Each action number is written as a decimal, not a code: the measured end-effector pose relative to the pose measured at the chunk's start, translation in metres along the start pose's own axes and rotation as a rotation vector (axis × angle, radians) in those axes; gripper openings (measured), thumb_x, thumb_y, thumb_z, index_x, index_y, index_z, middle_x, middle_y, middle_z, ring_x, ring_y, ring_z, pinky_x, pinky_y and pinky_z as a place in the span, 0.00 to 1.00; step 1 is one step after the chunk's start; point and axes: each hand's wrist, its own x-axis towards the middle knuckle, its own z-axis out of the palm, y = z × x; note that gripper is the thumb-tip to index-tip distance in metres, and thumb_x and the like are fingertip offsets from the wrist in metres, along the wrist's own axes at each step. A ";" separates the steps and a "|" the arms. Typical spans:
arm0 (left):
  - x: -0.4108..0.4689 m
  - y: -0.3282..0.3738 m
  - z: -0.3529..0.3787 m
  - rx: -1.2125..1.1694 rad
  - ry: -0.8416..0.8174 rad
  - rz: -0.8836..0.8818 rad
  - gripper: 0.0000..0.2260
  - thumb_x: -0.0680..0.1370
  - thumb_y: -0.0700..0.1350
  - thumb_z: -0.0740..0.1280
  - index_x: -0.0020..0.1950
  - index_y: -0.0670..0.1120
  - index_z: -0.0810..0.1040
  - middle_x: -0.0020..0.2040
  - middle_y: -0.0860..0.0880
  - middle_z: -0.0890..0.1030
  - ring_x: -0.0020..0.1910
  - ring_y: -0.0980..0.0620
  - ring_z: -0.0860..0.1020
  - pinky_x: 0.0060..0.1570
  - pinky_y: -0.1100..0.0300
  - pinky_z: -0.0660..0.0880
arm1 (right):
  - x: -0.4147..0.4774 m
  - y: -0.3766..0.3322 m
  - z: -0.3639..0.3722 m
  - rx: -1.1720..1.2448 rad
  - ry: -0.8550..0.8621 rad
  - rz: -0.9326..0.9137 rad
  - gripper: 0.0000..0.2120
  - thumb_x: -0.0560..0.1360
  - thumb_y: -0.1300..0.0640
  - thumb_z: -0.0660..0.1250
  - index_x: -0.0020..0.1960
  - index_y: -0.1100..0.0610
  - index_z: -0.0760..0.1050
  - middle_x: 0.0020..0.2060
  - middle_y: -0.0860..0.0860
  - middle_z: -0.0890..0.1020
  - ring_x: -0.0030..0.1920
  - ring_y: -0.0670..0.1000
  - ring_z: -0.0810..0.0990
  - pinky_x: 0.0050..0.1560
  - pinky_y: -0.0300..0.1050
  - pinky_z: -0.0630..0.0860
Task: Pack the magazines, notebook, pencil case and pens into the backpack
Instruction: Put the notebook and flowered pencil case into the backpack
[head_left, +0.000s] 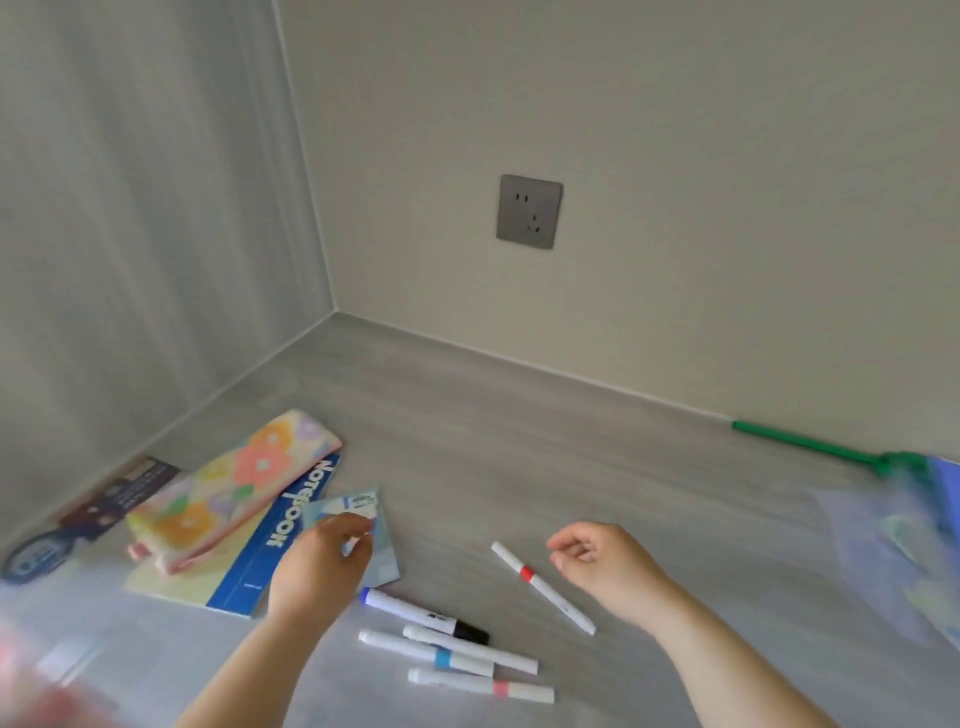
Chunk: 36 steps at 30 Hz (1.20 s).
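On the table (519, 415) we see at 9 o'clock the flowered pencil case (228, 488) lying on the notebook (275, 551), then our left hand (322, 561) pinching a small blue card (363, 525), four pens (457, 654) at 6 o'clock, one red-banded pen (543, 587), and our right hand (602, 566) half open, holding nothing.

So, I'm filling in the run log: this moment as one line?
left hand: on small card | right hand: empty, by red pen | pens: on table | backpack: unseen

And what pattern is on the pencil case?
The pencil case has big orange, pink and purple flowers on a pale background, seen in the head view.
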 end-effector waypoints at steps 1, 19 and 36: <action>0.009 -0.013 -0.009 0.027 0.035 -0.020 0.11 0.75 0.41 0.64 0.56 0.45 0.78 0.60 0.43 0.78 0.57 0.43 0.76 0.51 0.54 0.71 | 0.009 -0.008 0.017 0.048 -0.029 0.017 0.08 0.73 0.64 0.64 0.42 0.53 0.77 0.32 0.43 0.76 0.33 0.41 0.74 0.37 0.29 0.68; 0.118 -0.105 -0.077 0.438 0.033 -0.196 0.21 0.77 0.52 0.59 0.68 0.47 0.64 0.73 0.45 0.63 0.71 0.44 0.60 0.71 0.50 0.55 | 0.103 -0.108 0.171 -0.417 -0.036 0.186 0.30 0.67 0.45 0.69 0.63 0.57 0.63 0.63 0.53 0.72 0.64 0.54 0.70 0.60 0.48 0.68; 0.152 -0.117 -0.090 0.273 -0.255 -0.425 0.28 0.66 0.51 0.73 0.59 0.39 0.69 0.57 0.41 0.77 0.55 0.42 0.75 0.47 0.56 0.70 | 0.103 -0.110 0.171 -0.005 -0.077 0.246 0.18 0.69 0.55 0.71 0.34 0.51 0.59 0.41 0.51 0.74 0.45 0.54 0.77 0.44 0.45 0.74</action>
